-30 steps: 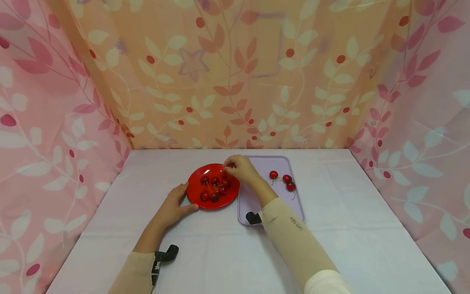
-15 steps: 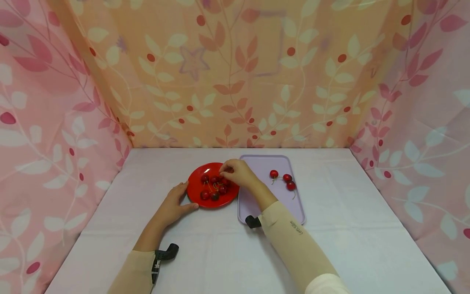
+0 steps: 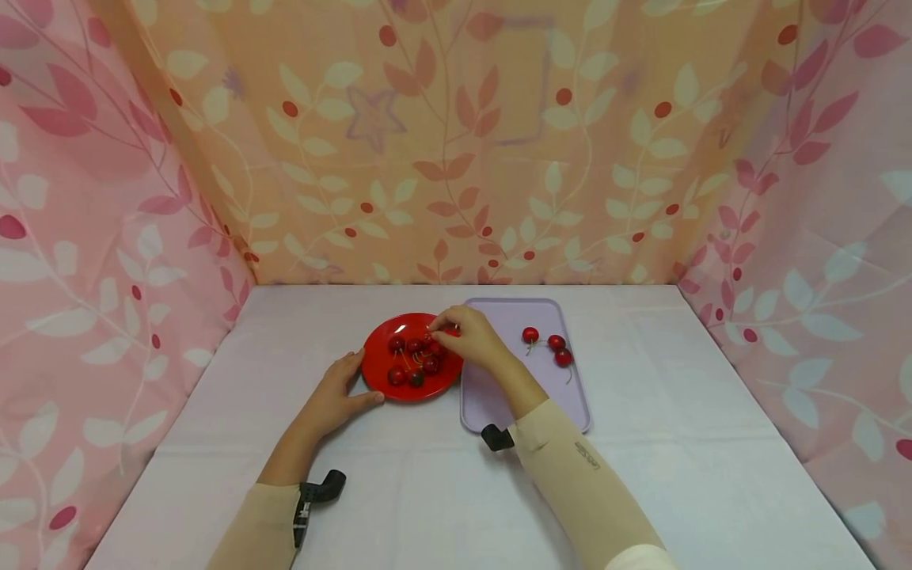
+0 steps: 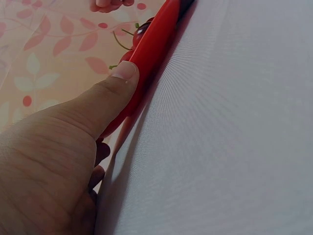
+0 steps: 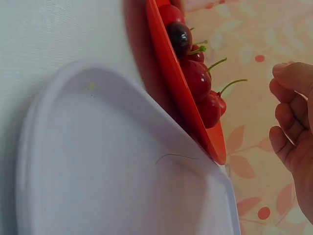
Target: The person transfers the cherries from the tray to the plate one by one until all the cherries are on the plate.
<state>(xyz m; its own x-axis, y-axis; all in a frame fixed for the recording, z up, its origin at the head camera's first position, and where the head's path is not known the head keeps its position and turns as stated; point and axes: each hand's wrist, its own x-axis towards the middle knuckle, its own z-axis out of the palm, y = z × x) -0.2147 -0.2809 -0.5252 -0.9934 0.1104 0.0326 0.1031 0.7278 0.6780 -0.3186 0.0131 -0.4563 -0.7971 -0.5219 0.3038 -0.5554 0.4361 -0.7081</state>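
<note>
"Three cherries (image 3: 556,343) lay on the lilac tray (image 3: 484,396), close to its right edge and toward its far right corner. Which of your hands was nearer?"

"Your right hand (image 3: 466,336). It hung over the right side of the red plate (image 3: 378,360), so those three lay off to its right, well apart from your fingertips. That sideways span across the tray was, I'd judge, the relation that mattered."

"Did a long axis matter?"

"Not for round fruit. The tray's own length ran from the desk's (image 3: 684,443) far edge toward its near one, so the span went across it, not along it."

"Were you grasping anything?"

"Nothing showed in your right hand: its fingers curled loosely above the plate's cherries (image 3: 431,363), with a gap beneath in the right wrist view. Your left hand (image 3: 342,396) was spread against the plate's left and near rim, thumb (image 4: 107,95) on the edge, bracing it rather than clenching."

"What couldn't you be shown?"

"Your right hand hid part of the plate's right rim from above, so you could count at least six cherries there, no sure total. The left wrist view cut that hand off at its top edge. You couldn't tell whether the plate touched the tray's left edge, or whether the thin dark strand (image 5: 173,155) on the tray was a hair."
</note>
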